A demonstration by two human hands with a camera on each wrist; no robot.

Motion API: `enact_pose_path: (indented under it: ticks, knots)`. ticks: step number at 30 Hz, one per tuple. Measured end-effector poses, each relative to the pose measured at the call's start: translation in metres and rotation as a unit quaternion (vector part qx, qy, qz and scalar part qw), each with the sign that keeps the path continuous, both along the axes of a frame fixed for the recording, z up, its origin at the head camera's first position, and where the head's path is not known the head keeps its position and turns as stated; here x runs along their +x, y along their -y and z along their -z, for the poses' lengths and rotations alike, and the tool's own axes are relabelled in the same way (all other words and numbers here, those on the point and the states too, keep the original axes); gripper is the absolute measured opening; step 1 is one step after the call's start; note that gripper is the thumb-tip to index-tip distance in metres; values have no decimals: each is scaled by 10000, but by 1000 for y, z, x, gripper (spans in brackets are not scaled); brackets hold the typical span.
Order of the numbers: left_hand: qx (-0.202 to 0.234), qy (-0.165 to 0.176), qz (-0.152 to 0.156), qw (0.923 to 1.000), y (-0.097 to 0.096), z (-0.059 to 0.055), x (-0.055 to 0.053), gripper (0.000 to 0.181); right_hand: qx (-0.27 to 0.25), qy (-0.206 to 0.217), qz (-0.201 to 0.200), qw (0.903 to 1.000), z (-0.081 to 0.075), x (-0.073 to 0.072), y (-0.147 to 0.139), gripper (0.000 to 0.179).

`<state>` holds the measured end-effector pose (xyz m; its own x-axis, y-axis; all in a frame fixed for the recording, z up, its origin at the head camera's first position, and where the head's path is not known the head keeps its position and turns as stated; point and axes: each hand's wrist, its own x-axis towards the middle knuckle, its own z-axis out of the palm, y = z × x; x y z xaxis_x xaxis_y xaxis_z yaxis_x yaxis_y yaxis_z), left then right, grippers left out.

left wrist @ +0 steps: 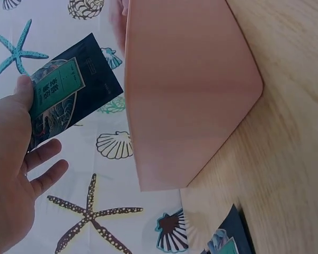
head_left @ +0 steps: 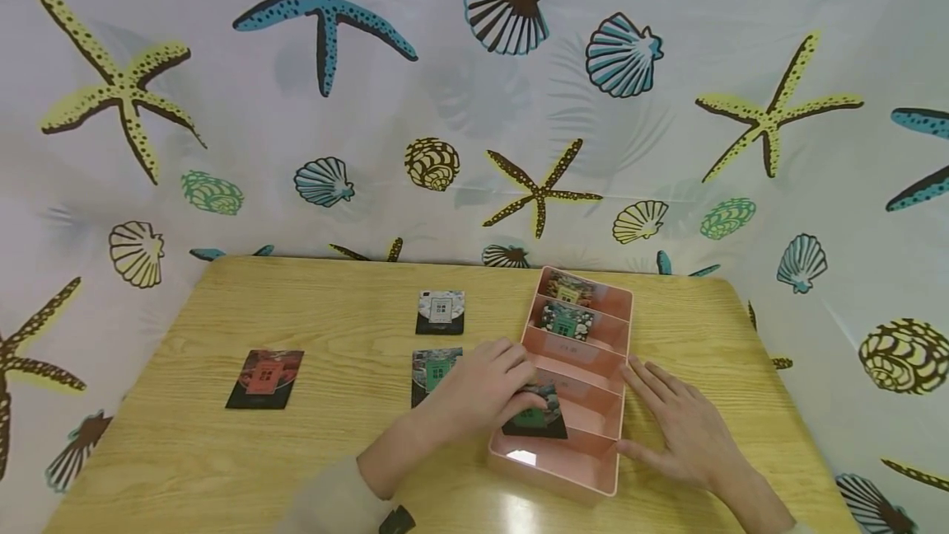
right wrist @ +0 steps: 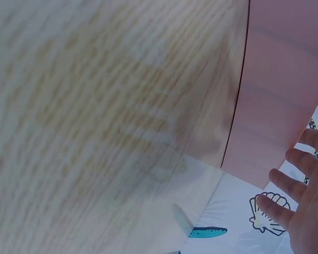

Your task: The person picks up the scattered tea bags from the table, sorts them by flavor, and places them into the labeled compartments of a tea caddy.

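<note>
Your left hand is pinching a dark packet by its edge, thumb lying on the printed face while two other fingers are extending free, and your right hand is spreading its fingers along the right side of the pink box, gripping nothing; whether it is pressing on the wall, I cannot tell. The packet is hanging just above the rim, over the near compartments, and that edge hold is probably leaving its lower part clear. Your right hand is likely serving to steady the box. In the two farthest compartments a yellow-labelled packet and a teal-labelled packet are standing one to each, apparently so their fronts are facing you. To the left, a white-labelled packet, a green-labelled packet partly hidden by your left hand, and a red-labelled packet are lying apart on the wooden table, likely making each easy to reach, with a patterned cloth hanging behind
</note>
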<state>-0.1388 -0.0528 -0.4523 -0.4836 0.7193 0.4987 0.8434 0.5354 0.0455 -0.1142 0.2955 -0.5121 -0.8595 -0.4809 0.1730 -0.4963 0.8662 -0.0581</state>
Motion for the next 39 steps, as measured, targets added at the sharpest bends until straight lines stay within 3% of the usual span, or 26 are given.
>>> enact_pose_path:
  ticks: [10,21,25,29,35,39]
  knots:
    - [-506,585,105,9969,-17,14,11,28,-95,-39,-7,9999,1,0,-1,96]
    - [-1159,449,251,9919,-23,30,15,32,-70,-44,19,10000,2,1,-1,96]
    - [-1218,596,249,9905,-23,32,14,34,-81,-45,10,10000,2,1,-1,96]
    - [-1172,844,248,9892,-20,28,12,35,-96,-71,-9,9999,1,1,-1,96]
    - [-1052,1319,141,9856,-11,15,6,34,-70,-94,-25,9999,1,0,-1,96]
    - [-1096,1300,-14,9854,1,6,0,42,-77,-87,-34,9999,1,1,-1,96]
